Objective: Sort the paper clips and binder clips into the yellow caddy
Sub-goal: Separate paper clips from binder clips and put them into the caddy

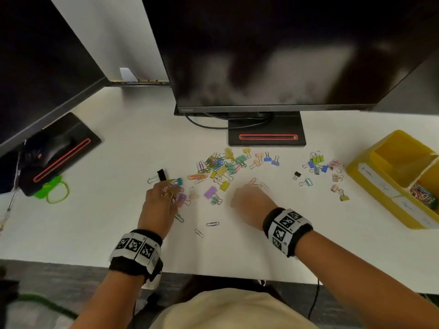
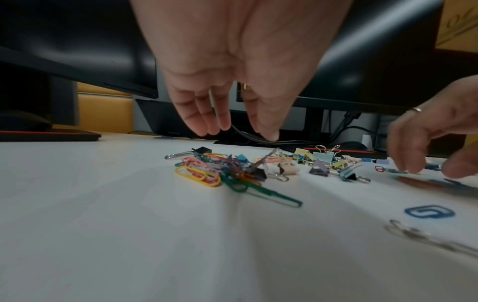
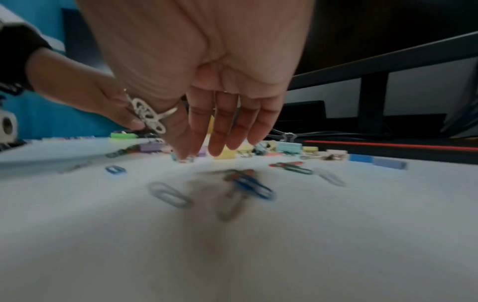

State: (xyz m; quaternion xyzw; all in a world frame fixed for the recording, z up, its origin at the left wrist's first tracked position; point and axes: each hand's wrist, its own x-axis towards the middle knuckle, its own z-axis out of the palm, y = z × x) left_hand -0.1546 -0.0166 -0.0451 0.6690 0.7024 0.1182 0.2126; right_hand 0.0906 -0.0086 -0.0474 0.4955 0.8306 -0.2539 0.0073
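Note:
Colourful paper clips and binder clips (image 1: pixel 221 165) lie scattered on the white desk (image 1: pixel 118 222), with a smaller group of binder clips (image 1: pixel 318 162) further right. The yellow caddy (image 1: pixel 380 176) stands at the right edge; its near compartment holds paper clips (image 1: pixel 424 194). My left hand (image 1: pixel 166 193) hovers with straight fingers over a heap of paper clips (image 2: pixel 207 173) and holds nothing. My right hand (image 1: pixel 248 193) hangs fingers-down over blurred loose paper clips (image 3: pixel 248 183), also holding nothing. In the wrist views, neither the left hand (image 2: pixel 240 130) nor the right hand (image 3: pixel 220 147) has a clip between its fingers.
A black monitor (image 1: pixel 273 55) and its stand base (image 1: pixel 266 136) sit right behind the clips. A second monitor base (image 1: pixel 64 155) and a green loop (image 1: pixel 57 191) are at the left. Single paper clips (image 1: pixel 212 224) lie near the desk's front edge (image 1: pixel 213 274).

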